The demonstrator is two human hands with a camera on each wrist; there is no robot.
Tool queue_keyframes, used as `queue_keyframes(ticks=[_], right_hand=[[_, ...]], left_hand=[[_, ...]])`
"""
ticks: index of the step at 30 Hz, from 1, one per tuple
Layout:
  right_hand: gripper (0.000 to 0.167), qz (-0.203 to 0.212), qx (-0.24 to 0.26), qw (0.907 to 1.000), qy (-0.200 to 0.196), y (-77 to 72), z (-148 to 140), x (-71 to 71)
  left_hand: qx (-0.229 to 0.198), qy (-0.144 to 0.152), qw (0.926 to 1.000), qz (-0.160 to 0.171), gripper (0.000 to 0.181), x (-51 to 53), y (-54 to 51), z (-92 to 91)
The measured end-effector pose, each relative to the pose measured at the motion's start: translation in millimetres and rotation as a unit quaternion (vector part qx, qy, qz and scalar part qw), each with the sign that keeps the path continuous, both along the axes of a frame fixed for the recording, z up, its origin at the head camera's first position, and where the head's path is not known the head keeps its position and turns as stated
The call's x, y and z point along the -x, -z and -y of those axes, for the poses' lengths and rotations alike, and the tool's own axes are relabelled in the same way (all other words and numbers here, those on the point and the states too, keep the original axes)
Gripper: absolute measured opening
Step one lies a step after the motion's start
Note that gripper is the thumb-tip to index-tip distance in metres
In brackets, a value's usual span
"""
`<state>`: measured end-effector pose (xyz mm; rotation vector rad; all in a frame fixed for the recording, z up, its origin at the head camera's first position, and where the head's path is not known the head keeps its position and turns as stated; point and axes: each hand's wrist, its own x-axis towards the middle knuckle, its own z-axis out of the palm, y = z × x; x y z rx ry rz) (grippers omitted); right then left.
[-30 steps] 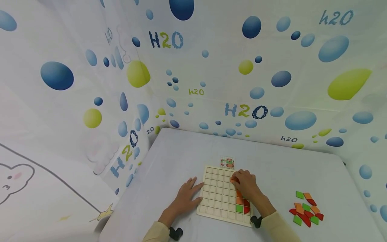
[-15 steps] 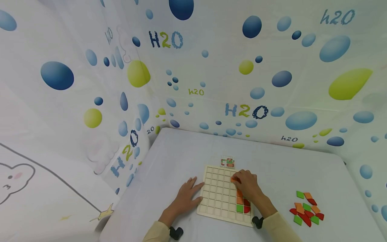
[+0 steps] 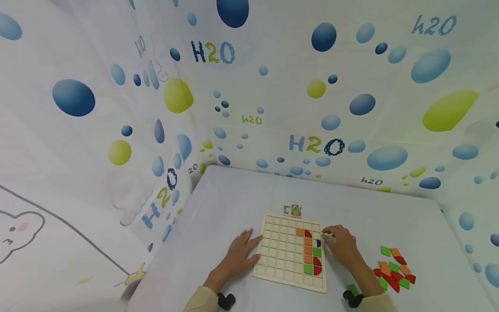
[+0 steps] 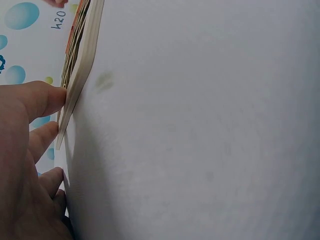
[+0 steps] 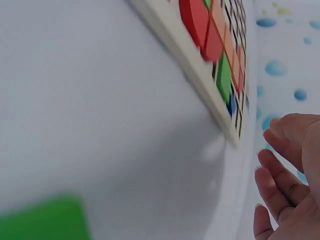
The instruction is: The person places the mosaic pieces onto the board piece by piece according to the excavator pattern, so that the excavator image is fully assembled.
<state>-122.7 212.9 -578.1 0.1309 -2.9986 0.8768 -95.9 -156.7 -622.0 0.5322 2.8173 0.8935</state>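
A pale wooden grid board lies flat on the table. Its right columns hold orange squares, a red quarter-round tile, green tiles, red rounded tiles and a small dark blue piece. At the board's left edge, my left hand rests with fingers spread; thumb and fingertips touch the rim in the left wrist view. My right hand hovers just beyond the board's right edge. In the right wrist view its fingers are loosely bent, with nothing visible between them.
A loose pile of red, orange and green tiles lies to the right. One separate green tile is beside my right wrist. Behind the board sits a small patterned card. Printed curtains rise at the table's back and left.
My right hand has moved right, off the board's upper right part, uncovering the red quarter-round tile, the blue piece and a green tile. My left hand stays at the left edge.
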Motion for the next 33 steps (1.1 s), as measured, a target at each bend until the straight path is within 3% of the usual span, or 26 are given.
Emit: queue_keyframes(ticks=[7, 13, 17, 21, 24, 33], right_hand=[[0.024, -0.031, 0.023, 0.9979, 0.052, -0.6, -60.9, -20.9], [0.035, 0.035, 0.026, 0.9921, 0.118, -1.1, -115.6, -39.1], [0.040, 0.052, 0.017, 0.9831, 0.174, 4.1, -144.0, -48.7], [0.050, 0.108, 0.006, 0.9636, 0.244, 11.2, -160.0, -55.8], [0.054, 0.145, -0.008, 0.9512, 0.272, 17.4, -166.2, -59.3], [0.044, 0.121, -0.016, 0.9555, 0.269, 20.3, -168.3, -56.2]], left_hand=[[-0.001, -0.008, 1.0000, 0.002, 0.058, -0.6, 3.1, 1.4], [-0.008, -0.007, 0.9998, 0.014, 0.059, 0.2, 5.5, 3.3], [-0.006, -0.006, 0.9998, 0.015, 0.059, 0.0, 6.1, 4.0], [-0.008, -0.004, 0.9999, 0.013, 0.059, -0.1, 5.2, 4.0], [-0.013, -0.002, 0.9998, 0.012, 0.059, -0.4, 3.9, 3.8], [-0.014, -0.004, 0.9997, 0.017, 0.059, 1.9, 5.1, 2.6]])
